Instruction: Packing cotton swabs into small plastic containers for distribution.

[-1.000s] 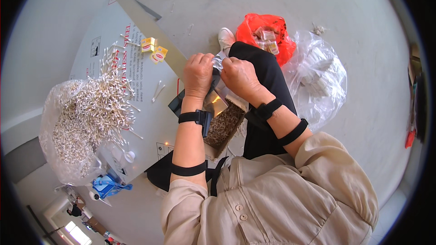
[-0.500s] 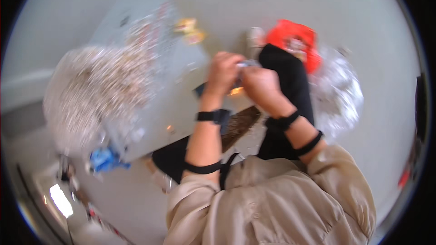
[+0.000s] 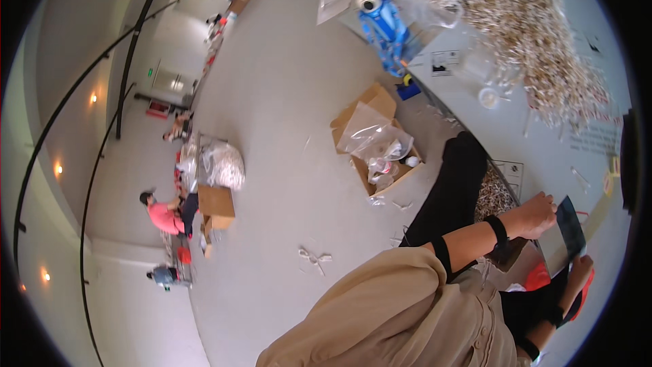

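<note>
From my remote seat I see the left hand w/ fingers curled onto the near edge of a flat dark pouch, gripping it. The right hand pinches the pouch's lower corner from beneath, fingers closed on it (only partly visible at the rim, so detail is thin). So the pouch sits between both sets of fingers, tilted, just above the lap. Black straps wrap the left wrist and forearm. Beyond the fingertips, up and to the right, spreads a heap of small pale parts on a grey table. Out past the left knuckles, well apart, an open cardboard box w/ clear plastic bags stands on the floor. Something red shows just under the right hand.
</note>
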Tool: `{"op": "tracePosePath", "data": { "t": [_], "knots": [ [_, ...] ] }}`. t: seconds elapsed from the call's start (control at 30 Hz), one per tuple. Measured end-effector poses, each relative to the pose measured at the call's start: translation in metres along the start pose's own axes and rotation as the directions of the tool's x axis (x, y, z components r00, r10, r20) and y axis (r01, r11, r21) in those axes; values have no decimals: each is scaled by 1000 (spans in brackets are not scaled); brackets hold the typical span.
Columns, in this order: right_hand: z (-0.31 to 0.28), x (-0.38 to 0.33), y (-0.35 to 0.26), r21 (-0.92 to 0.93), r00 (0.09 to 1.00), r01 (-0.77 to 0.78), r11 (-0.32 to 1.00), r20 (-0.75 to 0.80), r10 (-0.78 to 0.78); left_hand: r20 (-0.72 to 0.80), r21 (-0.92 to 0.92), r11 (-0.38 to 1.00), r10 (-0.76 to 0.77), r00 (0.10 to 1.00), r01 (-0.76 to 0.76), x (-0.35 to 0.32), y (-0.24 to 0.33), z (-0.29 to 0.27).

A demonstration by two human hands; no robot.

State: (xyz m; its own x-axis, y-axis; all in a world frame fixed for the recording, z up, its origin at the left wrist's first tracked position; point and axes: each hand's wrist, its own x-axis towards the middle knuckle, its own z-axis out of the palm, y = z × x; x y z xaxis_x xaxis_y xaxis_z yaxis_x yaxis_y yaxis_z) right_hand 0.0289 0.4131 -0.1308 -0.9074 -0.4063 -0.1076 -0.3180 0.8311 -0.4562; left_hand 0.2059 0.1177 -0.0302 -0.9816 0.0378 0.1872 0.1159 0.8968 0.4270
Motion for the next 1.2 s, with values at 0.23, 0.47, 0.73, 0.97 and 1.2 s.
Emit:
{"op": "tracePosePath", "data": {
  "t": [0.23, 0.47, 0.73, 0.97, 1.2],
  "knots": [
    [-18, 28, -30, 92, 993, 90, 992, 73, -97, -29, -32, 988, -154, 988, 153, -31, -29, -10],
    [10, 44, -5, 138, 980, 194, 971, 9, -197, -138, 24, 993, -115, 984, 119, -28, -18, 0],
    [-20, 18, -144, 422, 982, 169, 891, 7, -190, -330, -348, 938, -125, 936, 3, -44, -52, 3],
    [-102, 5, -79, 153, 940, 340, 928, -80, -331, 147, -568, 788, -189, 971, 239, -41, -64, -55],
    [-68, -17, -93, 380, 996, -84, 921, -2, 92, -8, -166, 973, 162, 987, -161, 2, 18, -33]
  ]
}}
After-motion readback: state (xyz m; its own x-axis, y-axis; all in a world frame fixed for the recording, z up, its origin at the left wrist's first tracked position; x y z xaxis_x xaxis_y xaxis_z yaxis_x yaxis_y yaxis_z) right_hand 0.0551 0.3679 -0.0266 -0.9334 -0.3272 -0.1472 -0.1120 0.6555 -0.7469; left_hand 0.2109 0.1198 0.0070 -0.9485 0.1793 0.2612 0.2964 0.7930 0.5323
